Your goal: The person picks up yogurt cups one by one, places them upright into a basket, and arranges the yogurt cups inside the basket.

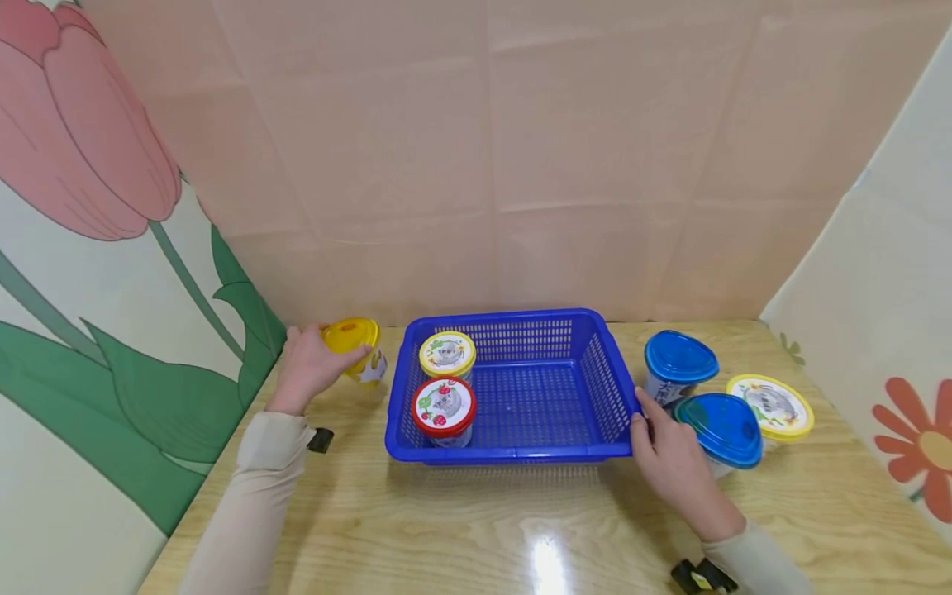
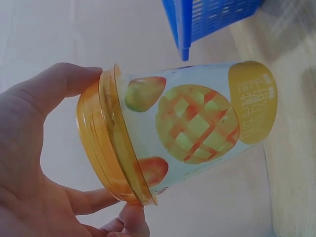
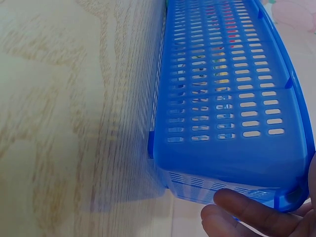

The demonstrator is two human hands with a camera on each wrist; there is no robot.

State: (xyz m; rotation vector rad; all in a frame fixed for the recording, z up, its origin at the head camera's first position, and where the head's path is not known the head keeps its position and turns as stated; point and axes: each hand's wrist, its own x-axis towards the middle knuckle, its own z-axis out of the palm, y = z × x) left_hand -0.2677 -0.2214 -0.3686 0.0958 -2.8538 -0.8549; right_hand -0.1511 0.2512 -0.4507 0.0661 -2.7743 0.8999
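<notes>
My left hand (image 1: 311, 364) grips a yogurt cup (image 2: 192, 121) by its orange-yellow lid (image 1: 353, 334), thumb on one side and fingers on the other. Mango pictures cover the cup's side, and its base is close over the table, left of the blue plastic basket (image 1: 506, 453). At the basket's front right corner my right hand (image 1: 673, 459) holds the rim, fingers on the outside of the wall in the right wrist view. Inside the basket, along its left wall, stand a yellow-rimmed cup (image 1: 447, 352) and, in front of it, a red-rimmed cup (image 1: 444, 406).
Right of the basket stand a blue-lidded cup (image 1: 680, 357), another blue-lidded cup (image 1: 717, 428) right beside my right hand, and a yellow-rimmed cup (image 1: 772, 405). A pinkish covered wall (image 1: 483, 165) closes off the back of the wooden table (image 1: 416, 537).
</notes>
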